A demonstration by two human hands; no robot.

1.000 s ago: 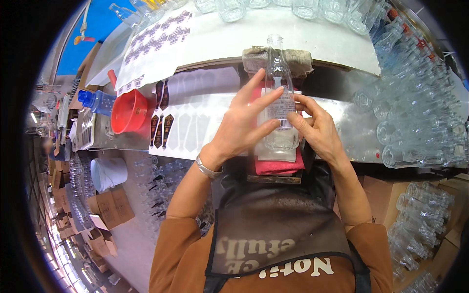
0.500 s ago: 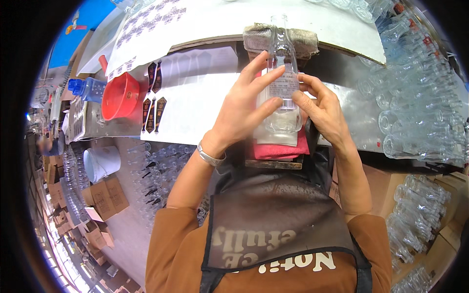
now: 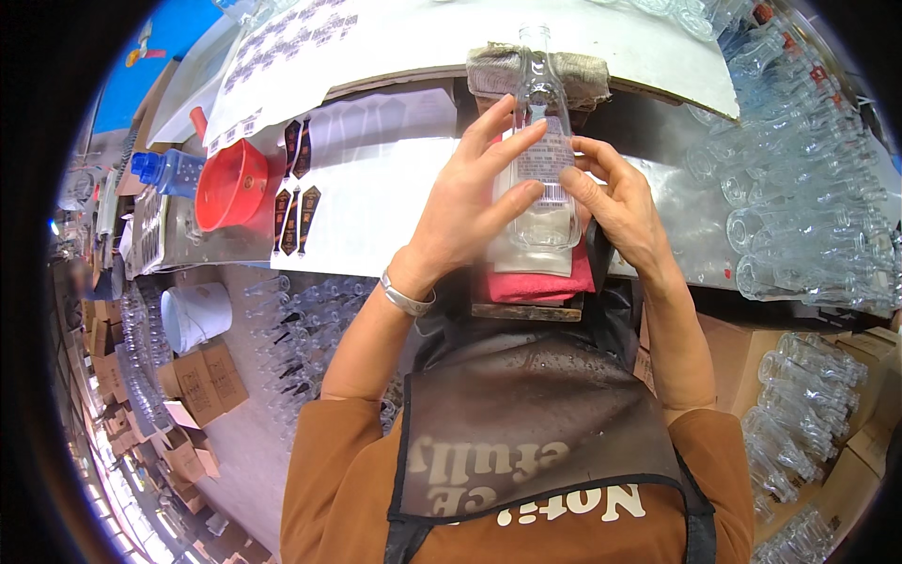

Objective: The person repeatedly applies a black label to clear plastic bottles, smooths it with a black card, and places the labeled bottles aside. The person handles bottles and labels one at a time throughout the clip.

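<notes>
A clear glass bottle (image 3: 545, 230) lies in front of me, its neck pointing away and resting on a folded grey towel (image 3: 584, 77). On its upper side is a printed label (image 3: 545, 158) with a barcode. My left hand (image 3: 456, 202) is at the bottle's left side, fingers stretched and spread, with fingertips over the label. From the right, my right hand (image 3: 620, 202) holds the bottle's side, thumb on the label's edge and fingers bent. Beneath the bottle's base are a white sheet and a pink cloth (image 3: 540, 287) on a wooden stand (image 3: 526, 312).
To the left are a white sheet (image 3: 366, 207) with dark tie-shaped labels (image 3: 299, 211), a red bowl (image 3: 230, 188) and a blue bottle (image 3: 169, 172). Many glass bottles (image 3: 799, 216) lie stacked at the right. A white bucket (image 3: 195, 315) stands on the floor at left.
The bottle has shifted very slightly away from me and to the left. Both hands keep nearly the same places, with the left fingertips a touch farther up the label.
</notes>
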